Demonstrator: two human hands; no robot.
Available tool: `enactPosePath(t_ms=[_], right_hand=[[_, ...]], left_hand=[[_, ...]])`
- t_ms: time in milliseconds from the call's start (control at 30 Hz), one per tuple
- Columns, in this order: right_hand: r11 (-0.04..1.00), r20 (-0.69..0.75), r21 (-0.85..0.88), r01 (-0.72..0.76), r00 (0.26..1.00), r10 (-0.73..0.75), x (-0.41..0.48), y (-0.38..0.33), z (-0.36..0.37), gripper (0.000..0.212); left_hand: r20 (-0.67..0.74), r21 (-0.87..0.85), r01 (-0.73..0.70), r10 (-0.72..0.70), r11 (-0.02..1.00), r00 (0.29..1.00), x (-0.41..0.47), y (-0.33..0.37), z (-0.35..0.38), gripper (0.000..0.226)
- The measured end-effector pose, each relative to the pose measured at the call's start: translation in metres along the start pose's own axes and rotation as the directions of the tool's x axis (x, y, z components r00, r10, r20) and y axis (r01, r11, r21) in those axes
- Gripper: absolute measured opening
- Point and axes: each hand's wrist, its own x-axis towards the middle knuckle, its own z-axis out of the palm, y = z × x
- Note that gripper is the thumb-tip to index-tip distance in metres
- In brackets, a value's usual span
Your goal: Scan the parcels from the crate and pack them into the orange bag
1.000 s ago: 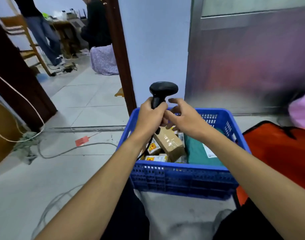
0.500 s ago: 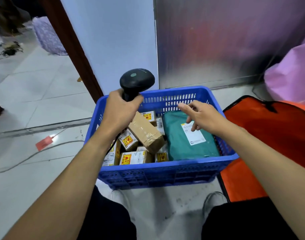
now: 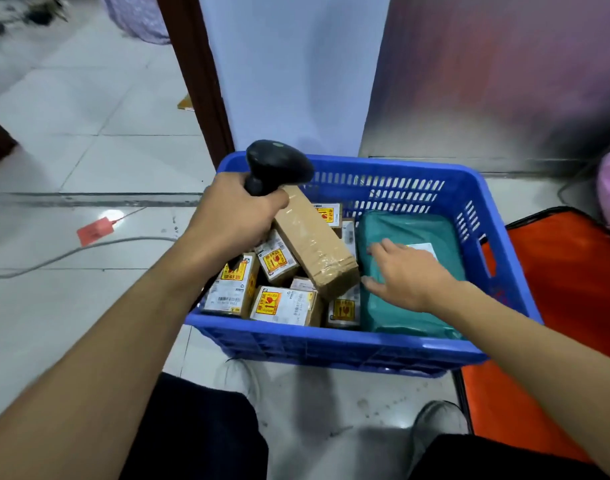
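Head view: left hand [image 3: 234, 216] wrapped round black scanner [image 3: 275, 166] handle, over blue crate [image 3: 331, 337] left rear corner. Right hand [image 3: 410, 275] fingers spread, flat on teal parcel [image 3: 410, 226] in crate's right half. Orange bag [image 3: 566, 289] on floor just right of crate.

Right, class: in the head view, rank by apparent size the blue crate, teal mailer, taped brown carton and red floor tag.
1. blue crate
2. teal mailer
3. taped brown carton
4. red floor tag
The tag lies farther off, so its real size is unsure.
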Motion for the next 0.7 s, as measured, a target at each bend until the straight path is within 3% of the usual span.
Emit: enactPosePath(t_ms=[67,133,400,567,700], right_hand=[[0.996,-0.068,-0.051,0.073,0.995,-0.076,0.021,-0.013,0.006,0.061],[0.997,-0.095,-0.042,0.058,0.994,-0.062,0.044,-0.031,0.015,0.072],[0.965,0.033,0.045,-0.26,0.966,0.258,0.106,-0.08,0.057,0.121],[0.918,0.019,0.267,-0.293,0.954,0.299,0.107,-0.07,0.059,0.11],[0.844,0.039,0.42,-0.333,0.936,0.349,0.095,-0.045,0.042,0.111]], left_hand=[[-0.001,-0.002,0.008,-0.008,1.0,1.0,0.001,-0.001,-0.002,0.027],[-0.011,0.012,0.001,0.0,1.0,1.0,0.001,-0.001,-0.003,0.027],[-0.017,0.183,-0.067,0.071,0.981,0.997,-0.003,0.002,0.0,0.02],[-0.029,0.142,-0.046,0.051,0.989,0.998,-0.001,-0.001,-0.006,0.024],[0.002,0.014,-0.041,0.041,0.999,0.999,-0.001,0.001,-0.012,0.028]])
